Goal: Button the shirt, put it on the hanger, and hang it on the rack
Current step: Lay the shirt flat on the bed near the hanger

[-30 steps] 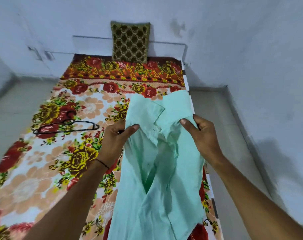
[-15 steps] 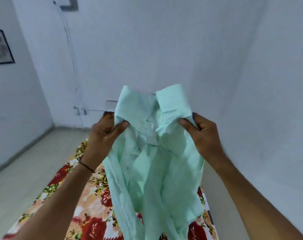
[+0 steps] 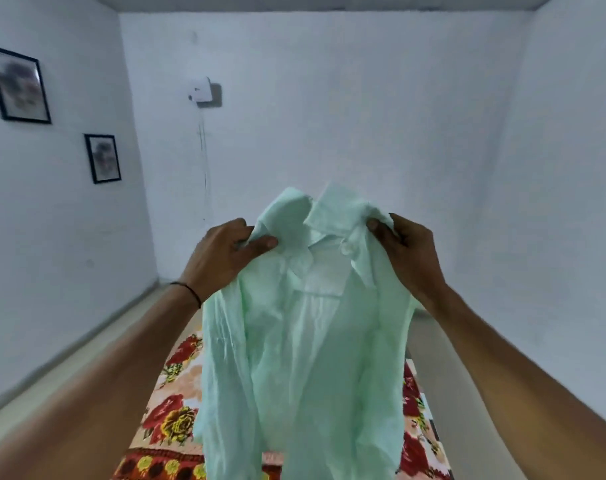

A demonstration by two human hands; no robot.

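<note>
A pale mint-green shirt (image 3: pixel 305 341) hangs in the air in front of me, collar up and front open. My left hand (image 3: pixel 225 258) pinches its left shoulder beside the collar. My right hand (image 3: pixel 407 254) grips the right shoulder at the same height. The shirt's body drapes down over the bed. No hanger or rack is in view.
Below the shirt lies a bed with a floral red, yellow and peach sheet (image 3: pixel 175 410). White walls surround it, with two framed pictures (image 3: pixel 17 84) on the left wall and a small white box (image 3: pixel 202 90) mounted on the far wall. Bare floor (image 3: pixel 87 341) runs along the left.
Both hands have lifted the shirt higher and spread it apart, so the collar and front opened out. My view tilted up from the bed to the walls; the hanger left the view.
</note>
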